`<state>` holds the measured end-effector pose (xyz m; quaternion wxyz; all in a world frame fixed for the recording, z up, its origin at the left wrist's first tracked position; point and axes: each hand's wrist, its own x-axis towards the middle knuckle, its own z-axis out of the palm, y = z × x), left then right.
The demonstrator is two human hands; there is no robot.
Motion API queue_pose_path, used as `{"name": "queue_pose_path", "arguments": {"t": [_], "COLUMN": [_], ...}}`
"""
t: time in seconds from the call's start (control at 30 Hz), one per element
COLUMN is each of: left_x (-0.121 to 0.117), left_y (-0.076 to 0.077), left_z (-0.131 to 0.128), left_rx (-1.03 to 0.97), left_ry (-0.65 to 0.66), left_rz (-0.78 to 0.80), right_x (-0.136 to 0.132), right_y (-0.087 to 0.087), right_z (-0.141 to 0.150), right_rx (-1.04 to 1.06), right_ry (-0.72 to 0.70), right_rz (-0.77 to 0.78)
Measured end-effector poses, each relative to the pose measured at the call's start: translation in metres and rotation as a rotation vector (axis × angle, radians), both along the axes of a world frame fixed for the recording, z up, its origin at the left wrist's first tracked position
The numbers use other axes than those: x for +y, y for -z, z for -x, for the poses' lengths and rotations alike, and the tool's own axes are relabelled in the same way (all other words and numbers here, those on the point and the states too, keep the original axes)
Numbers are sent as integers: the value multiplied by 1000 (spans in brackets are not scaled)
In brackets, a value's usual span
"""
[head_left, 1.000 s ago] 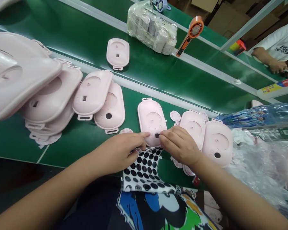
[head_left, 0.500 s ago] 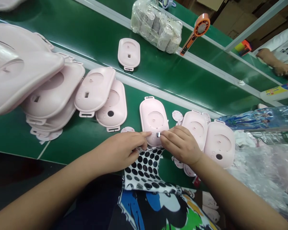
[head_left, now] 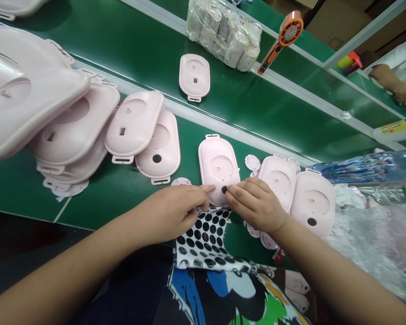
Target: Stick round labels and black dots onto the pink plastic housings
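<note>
A pale pink oval plastic shell [head_left: 209,155] lies in front of me, with a round recess and small circles on its face. My right hand [head_left: 255,203] pinches a black round sticker [head_left: 224,189] at its fingertips, against the lower right of the shell. The forefinger of my left hand [head_left: 177,210] rests on the shell beside the sticker. Its other fingers are curled on the top edge of a white sheet of black round stickers [head_left: 205,237], which drapes down toward my lap. The undersides of both hands are hidden.
Stacked pink shells [head_left: 74,117] stand left; two more shells [head_left: 312,201] lie right, beside plastic bags [head_left: 368,239]. One shell [head_left: 194,76] rests on the raised green surface, near a wrapped bundle [head_left: 225,34] and an orange handheld fan [head_left: 280,40]. A co-worker's hands [head_left: 401,90] show far right.
The sticker, silvery half a second ago, now shows black and appears flat against the shell. Both hands stay nearly in place; the view has shifted slightly.
</note>
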<state>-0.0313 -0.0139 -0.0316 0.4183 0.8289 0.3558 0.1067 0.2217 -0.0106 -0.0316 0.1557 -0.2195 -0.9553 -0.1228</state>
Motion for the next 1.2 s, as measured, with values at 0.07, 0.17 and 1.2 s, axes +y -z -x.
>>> {"name": "queue_pose_path", "arguments": {"t": [0.07, 0.17, 1.2], "left_x": [0, 0, -4], "left_y": [0, 0, -16], "left_z": [0, 1, -2], "left_rx": [1, 0, 37], "left_ry": [0, 0, -16], "left_rz": [1, 1, -101], "right_x": [1, 1, -18], "right_y": [0, -2, -9], "right_z": [0, 1, 25], "right_rx": [-5, -29, 233], "right_ry": [-11, -11, 843], "right_rz": [0, 7, 597]}}
